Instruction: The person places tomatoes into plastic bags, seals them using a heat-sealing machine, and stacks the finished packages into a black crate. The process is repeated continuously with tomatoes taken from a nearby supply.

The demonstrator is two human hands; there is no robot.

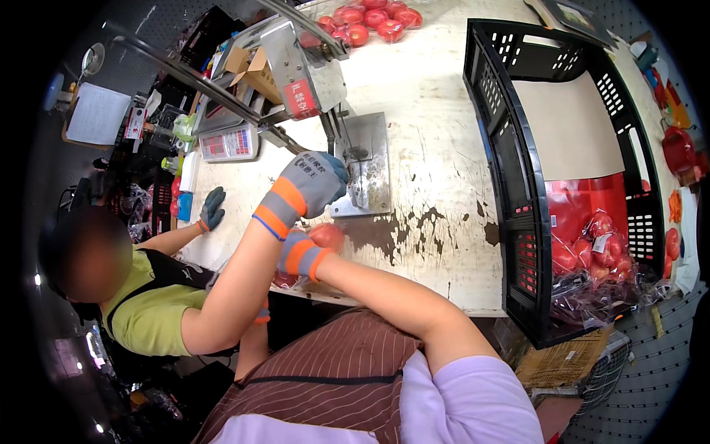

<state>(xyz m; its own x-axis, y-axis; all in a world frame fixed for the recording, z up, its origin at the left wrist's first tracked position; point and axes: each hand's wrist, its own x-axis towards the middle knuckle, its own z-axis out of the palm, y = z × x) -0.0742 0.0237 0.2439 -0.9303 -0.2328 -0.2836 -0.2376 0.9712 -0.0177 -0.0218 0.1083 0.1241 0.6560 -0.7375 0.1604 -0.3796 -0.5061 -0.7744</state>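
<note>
My left hand, in a grey glove with an orange-banded cuff (263, 312), is mostly hidden behind a co-worker's forearm near the table edge. My right hand (300, 255), gloved alike, is beside a blurred red tomato (327, 237); its fingers are hidden, so its hold cannot be told. Tomatoes in clear film (285, 279) lie just below it, partly covered. The co-worker's gloved hand (319, 183) touches a metal bench machine (360, 191) with a flat steel base, above my hands. The co-worker's other gloved hand (212, 208) rests on the table.
A large black plastic crate (524, 166) stands at right, holding cardboard (568, 127) and bagged tomatoes (607, 247). More tomatoes (377, 19) lie at the table's far side. A digital scale (228, 143) stands at left. The co-worker (155, 299) leans in from the left.
</note>
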